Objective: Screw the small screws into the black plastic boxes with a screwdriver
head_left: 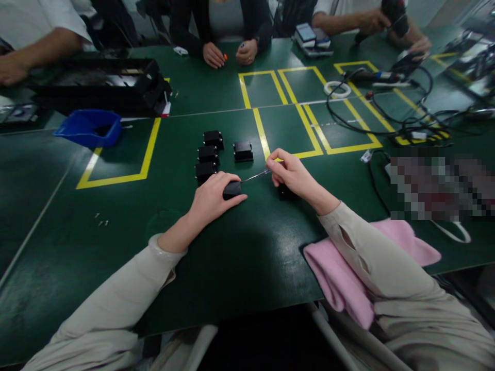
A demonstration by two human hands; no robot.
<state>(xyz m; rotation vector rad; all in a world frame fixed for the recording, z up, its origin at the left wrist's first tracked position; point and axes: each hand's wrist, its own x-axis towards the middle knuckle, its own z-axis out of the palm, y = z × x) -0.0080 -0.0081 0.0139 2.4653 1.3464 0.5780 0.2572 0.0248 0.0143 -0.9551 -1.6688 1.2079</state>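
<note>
My left hand [214, 198] is closed around a small black box-shaped part [232, 190] on the green table [247, 257]. In my right hand [290, 172] is a slim screwdriver [255, 176], pinched between the fingers. Its thin metal shaft slants leftward and the tip reaches the edge of the part under my left hand. Just beneath my right hand lies another black part [286, 192], largely covered by the fingers. Beyond my left hand, several similar black parts [207, 154] stand in a column, with a single one [243, 150] to their right.
A blue scoop bin [91, 129] and black trays [104, 82] stand at the left. Tiny screws [102, 222] lie nearer. Cables [410, 113] and a white tape ring [337, 89] are at the right. A pink cloth [344, 273] lies under my right forearm. Co-workers sit opposite.
</note>
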